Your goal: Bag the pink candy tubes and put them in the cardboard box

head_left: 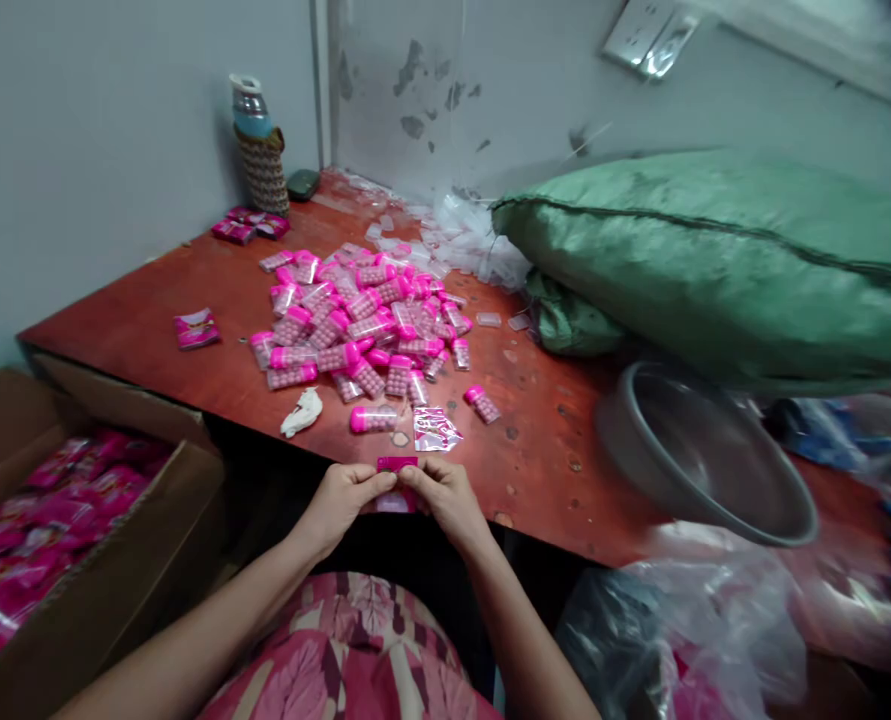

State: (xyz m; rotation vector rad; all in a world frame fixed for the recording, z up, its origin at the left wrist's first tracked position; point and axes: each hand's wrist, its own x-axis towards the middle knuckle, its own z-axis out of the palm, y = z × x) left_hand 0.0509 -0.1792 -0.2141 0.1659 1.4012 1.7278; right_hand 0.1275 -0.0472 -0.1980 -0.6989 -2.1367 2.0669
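Between my two hands, at the table's front edge, is a small pink printed packet [398, 464]. My left hand [351, 503] pinches its left side with thumb and fingers. On the other side, my right hand [449, 498] grips it the same way, and the thumbs nearly meet. Just beyond lie a shiny pink-and-silver packet [436, 429] and a clear little bottle with a pink cap [374, 419], filled with pink beads. Another such bottle [482, 404] lies to the right. Behind them spreads a heap of pink-capped bottles [362, 315].
A cardboard box [137, 560] of pink packets stands at left. One flat packet [197, 329] and a crumpled white scrap [302, 412] lie on the red table [145, 290]. A green sack [715, 260] and grey basin [715, 470] fill the right. A covered bottle [261, 165] stands at back.
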